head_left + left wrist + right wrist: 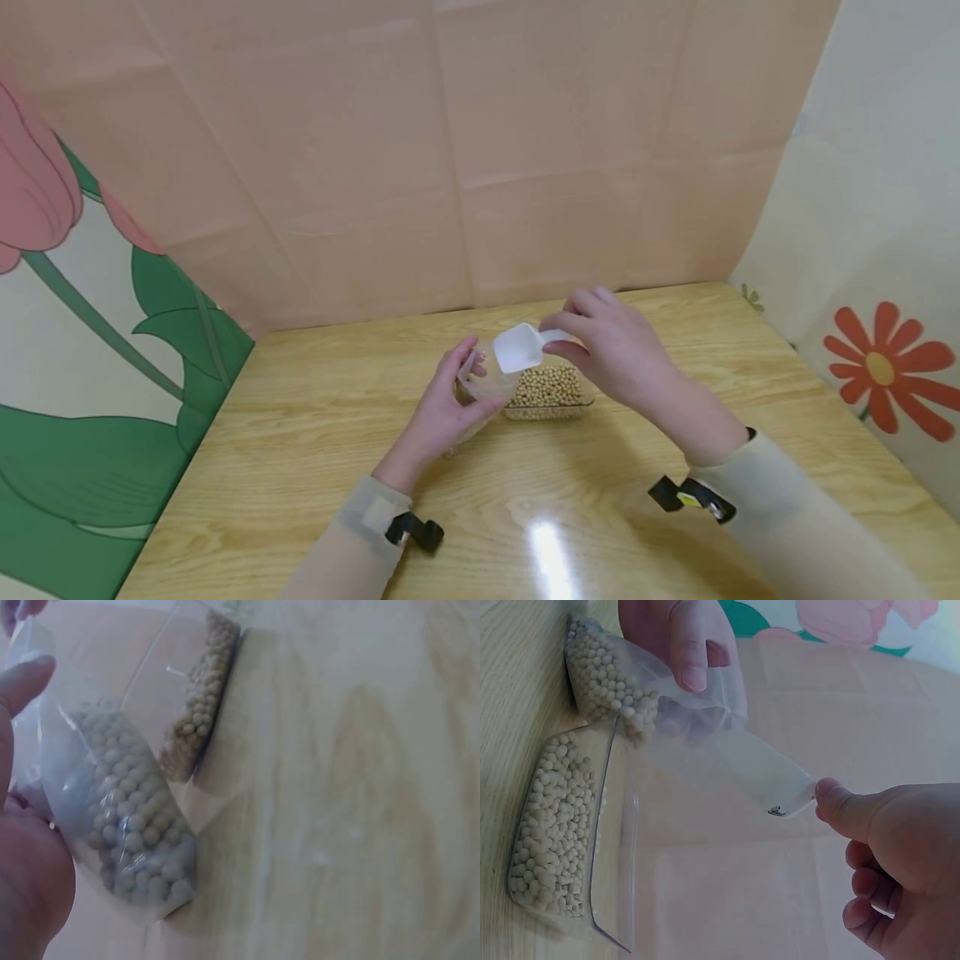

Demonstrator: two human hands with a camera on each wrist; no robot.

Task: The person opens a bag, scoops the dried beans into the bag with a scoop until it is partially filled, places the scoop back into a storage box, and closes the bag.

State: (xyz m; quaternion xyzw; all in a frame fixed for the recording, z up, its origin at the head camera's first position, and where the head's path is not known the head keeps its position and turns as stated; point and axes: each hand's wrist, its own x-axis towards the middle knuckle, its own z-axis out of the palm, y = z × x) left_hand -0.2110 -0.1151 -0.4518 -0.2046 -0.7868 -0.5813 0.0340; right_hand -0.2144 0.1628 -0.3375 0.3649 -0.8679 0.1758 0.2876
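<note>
My left hand holds a clear plastic bag of pale soybeans near its open mouth, with the thumb on the near side. The bag leans, its lower part full of beans. Between thumb and fingers, my right hand pinches the handle of a white plastic scoop. The scoop's bowl is tilted at the bag's mouth, and no beans show in it in the head view. Just right of the bag stands a clear plastic box holding more soybeans. The bag partly hides the box's left end in the head view.
Everything is on a light wood table. A plain pinkish sheet hangs behind its far edge. Flower-patterned walls flank the left and right sides. A camera is strapped to each wrist.
</note>
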